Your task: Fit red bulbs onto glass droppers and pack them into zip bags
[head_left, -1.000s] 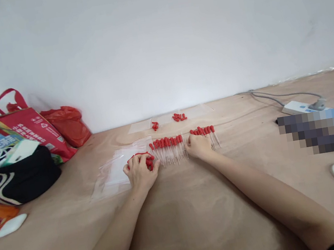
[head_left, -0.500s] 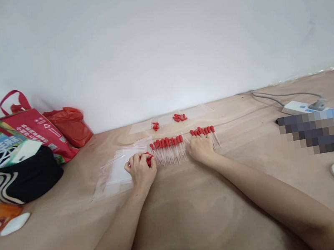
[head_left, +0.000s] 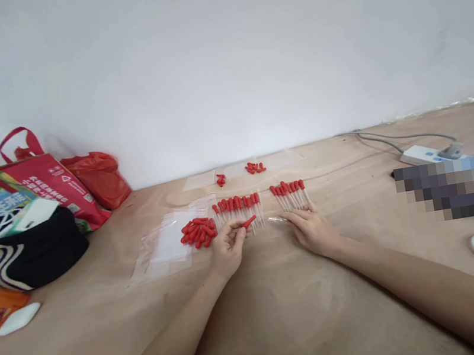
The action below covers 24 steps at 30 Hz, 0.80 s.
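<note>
Between the thumb and fingers of my left hand [head_left: 229, 249] is a red rubber dropper bulb [head_left: 249, 221], its narrow end pointing right. My right hand [head_left: 315, 231] pinches a clear dropper tube [head_left: 276, 219] whose end points left toward the bulb; the two are apart. A pile of loose red bulbs [head_left: 198, 233] lies just left of my left hand, on clear zip bags [head_left: 161, 243]. Behind my left hand is a row of red-topped droppers [head_left: 235, 203]. A smaller group of red-topped droppers [head_left: 288, 187] lies behind my right hand, which partly hides their tubes.
Near the wall lie two bagged sets with red bulbs [head_left: 255, 167]. At left stand a black pouch [head_left: 37, 251], a pink shopping bag [head_left: 58, 187] and a red plastic bag [head_left: 100, 178]. On the right are a power strip [head_left: 422, 155], cables and a blurred-out object [head_left: 443, 190].
My left hand has come right from the pile with a red bulb, uncovering the pile. My right hand has drawn back and right, now holding a clear tube out to the left.
</note>
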Each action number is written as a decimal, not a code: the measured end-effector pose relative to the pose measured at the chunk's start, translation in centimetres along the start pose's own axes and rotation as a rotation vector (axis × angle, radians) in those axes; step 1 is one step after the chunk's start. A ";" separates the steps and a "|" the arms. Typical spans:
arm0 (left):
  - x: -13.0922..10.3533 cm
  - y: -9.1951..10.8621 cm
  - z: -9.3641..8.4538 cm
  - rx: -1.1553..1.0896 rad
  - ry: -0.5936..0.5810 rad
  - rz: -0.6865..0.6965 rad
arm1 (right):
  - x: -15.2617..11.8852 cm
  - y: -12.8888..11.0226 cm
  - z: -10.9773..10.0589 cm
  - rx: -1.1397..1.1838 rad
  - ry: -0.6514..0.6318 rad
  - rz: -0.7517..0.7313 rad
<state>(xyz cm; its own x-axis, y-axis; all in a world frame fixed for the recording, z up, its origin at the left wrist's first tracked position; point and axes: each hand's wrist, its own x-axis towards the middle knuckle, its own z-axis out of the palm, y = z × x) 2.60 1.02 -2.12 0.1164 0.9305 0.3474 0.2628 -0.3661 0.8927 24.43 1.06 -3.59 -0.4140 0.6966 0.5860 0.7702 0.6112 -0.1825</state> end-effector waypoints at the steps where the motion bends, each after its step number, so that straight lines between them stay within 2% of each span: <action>1: -0.1 0.1 0.2 -0.014 -0.022 -0.013 | 0.0 -0.2 0.0 0.009 -0.004 0.002; 5: -0.3 0.0 0.6 0.001 -0.037 -0.018 | 0.2 -0.7 -0.1 -0.001 -0.013 0.014; 10: -0.4 -0.5 1.1 0.088 -0.030 0.047 | 0.2 -1.0 0.0 0.004 -0.008 -0.029; 14: -0.4 -0.1 1.2 0.251 -0.021 0.145 | 0.2 -1.1 0.0 0.024 0.019 -0.049; 19: -0.4 0.6 0.9 0.453 -0.069 0.321 | 0.2 -1.1 -0.1 0.029 0.007 -0.072; 24: -0.4 0.4 0.9 0.546 -0.043 0.391 | 0.3 -1.1 -0.2 0.061 -0.016 -0.105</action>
<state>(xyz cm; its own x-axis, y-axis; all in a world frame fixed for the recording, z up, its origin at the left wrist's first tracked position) 3.54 0.52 -2.10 0.3361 0.7310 0.5938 0.6390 -0.6402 0.4264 23.59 0.54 -3.09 -0.4986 0.6330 0.5922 0.6916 0.7024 -0.1684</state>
